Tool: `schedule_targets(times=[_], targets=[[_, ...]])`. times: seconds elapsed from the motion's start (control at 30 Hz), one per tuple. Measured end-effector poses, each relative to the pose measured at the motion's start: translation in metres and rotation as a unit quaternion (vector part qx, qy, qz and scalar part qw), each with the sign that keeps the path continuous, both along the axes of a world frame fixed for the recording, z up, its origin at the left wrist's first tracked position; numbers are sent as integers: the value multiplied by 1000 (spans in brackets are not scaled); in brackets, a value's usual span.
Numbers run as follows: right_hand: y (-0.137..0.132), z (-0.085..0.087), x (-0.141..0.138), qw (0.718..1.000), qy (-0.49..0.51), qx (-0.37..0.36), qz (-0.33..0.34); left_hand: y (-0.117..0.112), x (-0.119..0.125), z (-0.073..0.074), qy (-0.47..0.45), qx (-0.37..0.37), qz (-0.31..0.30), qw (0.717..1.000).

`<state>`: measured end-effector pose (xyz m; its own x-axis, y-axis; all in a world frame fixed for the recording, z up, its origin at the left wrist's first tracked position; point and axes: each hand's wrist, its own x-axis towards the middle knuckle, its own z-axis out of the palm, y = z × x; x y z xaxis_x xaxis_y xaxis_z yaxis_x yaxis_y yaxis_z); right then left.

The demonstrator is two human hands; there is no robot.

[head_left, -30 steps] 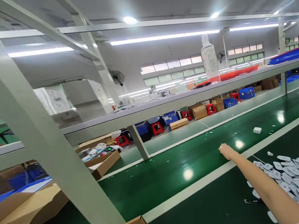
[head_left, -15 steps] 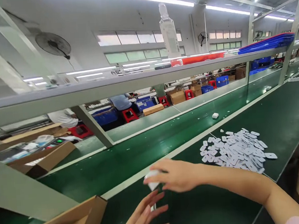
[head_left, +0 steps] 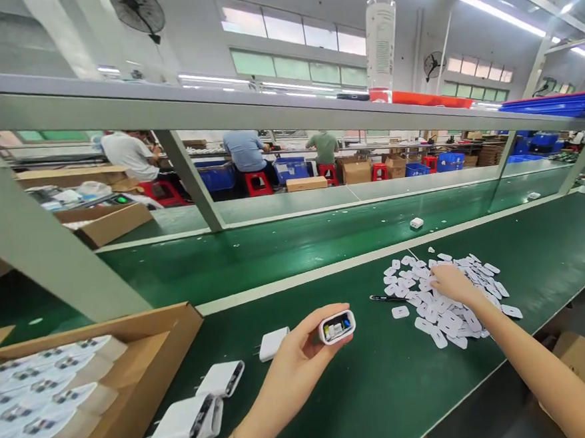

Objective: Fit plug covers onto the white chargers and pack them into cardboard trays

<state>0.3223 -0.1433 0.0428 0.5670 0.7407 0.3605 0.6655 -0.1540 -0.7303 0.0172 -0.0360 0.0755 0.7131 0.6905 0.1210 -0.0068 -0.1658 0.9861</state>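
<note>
My left hand (head_left: 297,359) is closed around a white charger housing (head_left: 337,327). Its open end faces me, with small electronic parts visible inside. To the right, my right hand (head_left: 452,284) reaches into a pile of flat white plastic covers (head_left: 450,325). Its fingers are drawn together on the pile, and whatever lies between the fingertips is hidden. Beside my left wrist, several more white chargers with metal prongs lie on the green belt, one charger (head_left: 274,344) apart from the others (head_left: 181,423).
At the left stands a cardboard box (head_left: 181,347) with rows of white chargers. A black pen (head_left: 387,298) touches the pile's left side. Beyond a pale divider, a white charger (head_left: 416,223) sits on the far belt. A shelf (head_left: 285,116) crosses overhead, and people sit behind it.
My right hand has left the white object near my left hand and moved right to the pile. My left hand has closed on the charger housing. The view has tilted down.
</note>
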Motion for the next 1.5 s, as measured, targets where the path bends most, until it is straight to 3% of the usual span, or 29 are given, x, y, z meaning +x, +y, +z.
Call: schedule_targets(times=[0.1, 0.23, 0.43, 0.53, 0.67, 0.77, 0.87, 0.97, 1.07, 1.23, 1.43, 1.5], targets=[[9, -15, 17, 987, -62, -150, -14, -2, -1, 3, -35, 8, 15, 999], [25, -18, 28, 967, -112, -226, -20, -4, -12, -2, -74, -5, 18, 997], [39, 4, 7, 984, -57, -167, 7, 8, -27, -19, -97, -26, 33, 994], [46, 16, -24, 990, 41, -115, 74, 20, -25, -34, -103, -60, 42, 992], [61, 24, -75, 972, 161, -55, 165, 30, -21, -58, -100, -142, 63, 983], [72, 24, -109, 941, 252, -9, 226, 31, -23, -67, -91, -166, 61, 980], [84, 18, -134, 877, 387, 53, 280, 29, -29, -66, -99, -175, 57, 978], [96, 3, -148, 826, 476, 76, 291, 28, -31, -64, -102, -179, 63, 976], [102, -17, -151, 799, 529, 66, 279, 29, -31, -64, -93, -167, 55, 980], [98, -35, -144, 805, 536, 13, 253, 31, -30, -66, -74, -146, 47, 985], [90, -30, -147, 858, 431, 21, 277, 32, -32, -66, -52, -145, 42, 987], [89, -29, -150, 862, 435, 39, 258, 32, -31, -64, -48, -148, 27, 987]])
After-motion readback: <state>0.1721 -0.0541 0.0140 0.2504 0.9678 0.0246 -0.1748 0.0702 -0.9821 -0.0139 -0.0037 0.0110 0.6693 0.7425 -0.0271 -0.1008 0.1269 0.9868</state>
